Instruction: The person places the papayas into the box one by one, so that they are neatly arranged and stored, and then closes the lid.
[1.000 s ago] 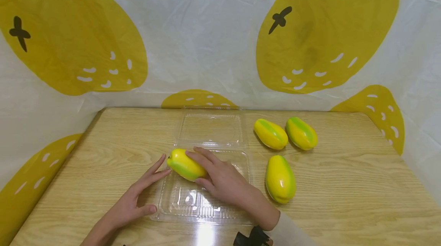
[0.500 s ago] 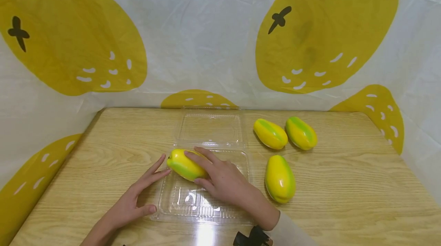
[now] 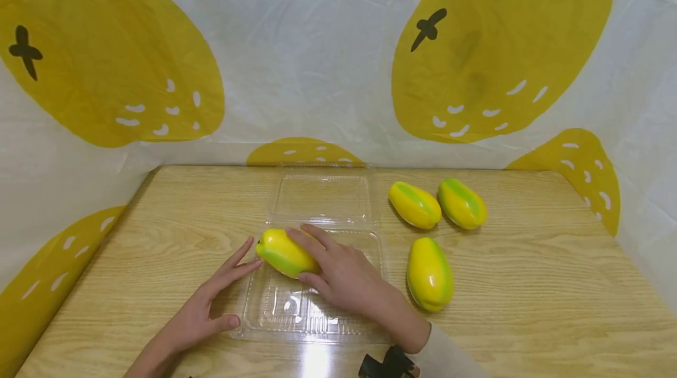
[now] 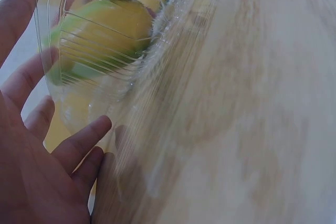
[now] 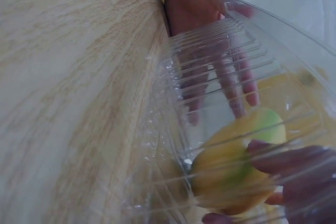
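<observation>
A yellow papaya (image 3: 281, 254) with a green stripe lies tilted in the back left part of an open clear plastic clamshell box (image 3: 254, 322). My right hand (image 3: 346, 278) grips its right end, fingers over the top and thumb on the near side. At the box's left side, my left hand (image 3: 198, 313) has its fingers spread, with the fingertips right at the rim near the stem end. Through the clear wall, the left wrist view shows the papaya (image 4: 107, 35) beyond the left fingers (image 4: 81, 142). In the right wrist view, the right thumb (image 5: 278, 158) presses on the papaya (image 5: 226, 169).
Three more papayas are on the wooden table (image 3: 529, 284): one (image 3: 430, 275) right of the box, two behind it, the left one (image 3: 415, 206) close beside the right one (image 3: 462, 204). The flat lid (image 3: 324, 198) extends backward toward a lemon-print cloth (image 3: 317, 60).
The right fingers shift very slightly on the papaya. Otherwise both hands, the box and the fruit stay in place.
</observation>
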The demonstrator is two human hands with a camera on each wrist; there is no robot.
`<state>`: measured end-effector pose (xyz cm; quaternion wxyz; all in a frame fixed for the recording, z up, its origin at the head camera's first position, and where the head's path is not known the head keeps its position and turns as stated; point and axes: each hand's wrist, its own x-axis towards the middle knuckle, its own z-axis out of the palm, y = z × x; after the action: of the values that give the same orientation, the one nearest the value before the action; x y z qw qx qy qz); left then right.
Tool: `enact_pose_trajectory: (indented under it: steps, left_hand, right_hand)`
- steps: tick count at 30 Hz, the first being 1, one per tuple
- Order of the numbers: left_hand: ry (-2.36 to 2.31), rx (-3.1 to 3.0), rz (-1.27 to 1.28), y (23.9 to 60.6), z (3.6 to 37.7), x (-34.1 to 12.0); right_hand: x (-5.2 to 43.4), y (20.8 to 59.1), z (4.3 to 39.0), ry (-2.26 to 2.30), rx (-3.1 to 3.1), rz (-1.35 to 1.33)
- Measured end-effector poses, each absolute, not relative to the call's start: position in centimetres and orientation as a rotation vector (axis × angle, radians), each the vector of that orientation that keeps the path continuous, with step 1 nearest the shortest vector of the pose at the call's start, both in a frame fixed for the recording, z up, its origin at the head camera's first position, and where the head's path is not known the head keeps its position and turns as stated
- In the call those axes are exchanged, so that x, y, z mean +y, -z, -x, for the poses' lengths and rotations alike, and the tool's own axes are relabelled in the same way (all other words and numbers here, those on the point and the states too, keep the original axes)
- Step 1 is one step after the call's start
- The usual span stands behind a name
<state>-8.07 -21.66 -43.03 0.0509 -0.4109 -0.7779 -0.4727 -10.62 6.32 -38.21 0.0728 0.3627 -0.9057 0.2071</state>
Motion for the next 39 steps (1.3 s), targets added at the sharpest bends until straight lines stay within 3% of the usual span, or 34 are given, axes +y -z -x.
enact_pose_trajectory:
  steps: [16,39]
  left_hand:
    - [1.427,-2.346,1.264,43.1,8.1,-21.7]
    - [1.423,-2.375,1.251,43.1,8.2,-21.8]
  right_hand:
    - [8.1,36.1,9.7,-0.764,-2.771,-0.983]
    - [15.8,33.2,7.7,-0.853,-2.554,-0.858]
